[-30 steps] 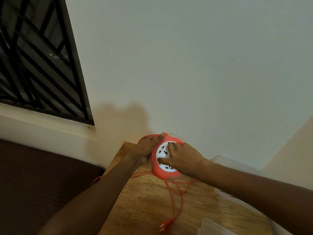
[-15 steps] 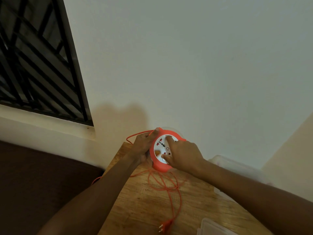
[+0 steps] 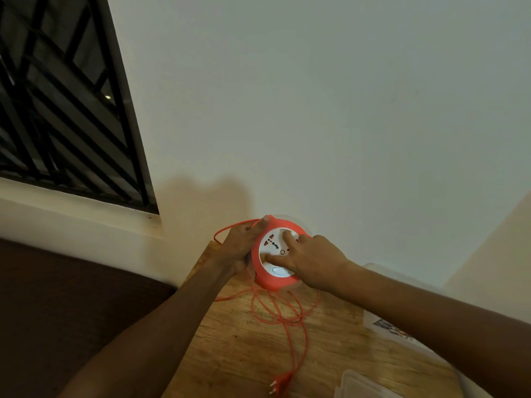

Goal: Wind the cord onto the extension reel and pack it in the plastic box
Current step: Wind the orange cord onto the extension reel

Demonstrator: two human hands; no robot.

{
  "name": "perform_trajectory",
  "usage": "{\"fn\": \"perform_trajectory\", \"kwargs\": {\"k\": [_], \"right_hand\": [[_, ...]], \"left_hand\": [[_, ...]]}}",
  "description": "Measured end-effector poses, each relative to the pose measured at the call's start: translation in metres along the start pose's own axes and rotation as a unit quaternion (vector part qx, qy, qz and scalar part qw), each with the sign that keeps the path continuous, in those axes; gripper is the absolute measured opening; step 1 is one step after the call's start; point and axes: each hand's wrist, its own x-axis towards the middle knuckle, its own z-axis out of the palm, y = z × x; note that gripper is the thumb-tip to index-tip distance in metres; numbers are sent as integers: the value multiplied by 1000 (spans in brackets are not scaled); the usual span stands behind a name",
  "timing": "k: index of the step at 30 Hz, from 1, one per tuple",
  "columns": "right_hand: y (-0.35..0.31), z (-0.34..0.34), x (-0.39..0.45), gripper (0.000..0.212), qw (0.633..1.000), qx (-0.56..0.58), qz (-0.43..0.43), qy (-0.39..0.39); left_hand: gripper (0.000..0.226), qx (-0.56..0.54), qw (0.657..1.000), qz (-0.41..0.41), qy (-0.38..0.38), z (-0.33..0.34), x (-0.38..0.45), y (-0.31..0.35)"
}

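Observation:
An orange extension reel (image 3: 268, 278) with a white socket face is held tilted above the far end of a wooden table (image 3: 244, 354). My left hand (image 3: 241, 245) grips its left rim from behind. My right hand (image 3: 310, 261) lies on the white face, index finger and thumb pressing into it. The loose orange cord (image 3: 287, 314) hangs from the reel in loops onto the table and ends in a plug (image 3: 280, 382) near the front edge. A clear plastic box (image 3: 402, 285) stands at the right, partly hidden by my right forearm.
A clear lid (image 3: 365, 386) lies at the table's front right. A white wall rises right behind the table. A barred window (image 3: 63, 110) is at the upper left, with a dark surface (image 3: 57, 297) beside the table on the left.
The reel's white face has turned under my right hand, so the white switch now shows at the bottom. The cord loops on the table have shifted, and a loop now sticks out to the left of my left hand.

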Motion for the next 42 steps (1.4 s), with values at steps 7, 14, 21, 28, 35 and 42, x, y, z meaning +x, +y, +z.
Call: {"fn": "perform_trajectory", "kwargs": {"k": [7, 14, 21, 28, 35, 42], "right_hand": [[-7, 3, 11, 70, 997, 34, 60, 20], [-18, 3, 28, 63, 753, 556, 353, 7], [-29, 5, 19, 82, 777, 542, 319, -14], [0, 3, 1, 46, 997, 35, -53, 31], [4, -4, 0, 73, 998, -13, -55, 37], [-11, -7, 4, 60, 995, -81, 8, 64]], "left_hand": [[74, -4, 1000, -12, -3, 6, -4, -1], [53, 8, 997, 17, 75, 5, 0, -3], [41, -6, 997, -12, 74, 0, 1, -5], [46, 28, 999, -15, 32, -6, 4, 0], [58, 36, 999, -20, 3, -3, 5, 2], [56, 5, 1000, -22, 15, -1, 1, 5]]}}
